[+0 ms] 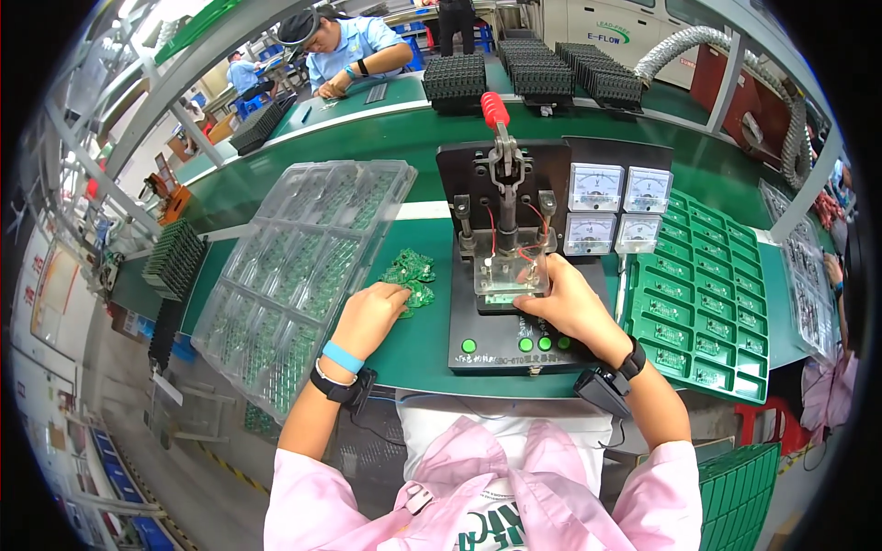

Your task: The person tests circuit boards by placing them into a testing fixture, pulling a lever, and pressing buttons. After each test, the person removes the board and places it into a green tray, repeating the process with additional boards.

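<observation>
My left hand [369,314] rests curled on a small pile of green circuit boards [410,274] lying on the green bench mat, just left of a black test fixture [514,321]. My right hand [562,308] reaches into the fixture's clear plastic nest [501,280], fingertips at a small board under the press plate. The fixture's toggle clamp with a red handle [494,110] stands raised. Three green round buttons [525,344] sit along the fixture's front. Both wrists wear dark straps.
A clear blister tray [303,266] of boards lies at the left. A green compartment tray [707,294] holding boards sits at the right. Several white analogue meters [614,209] stand behind the fixture. Black tray stacks [542,78] and another seated person [349,50] are across the bench.
</observation>
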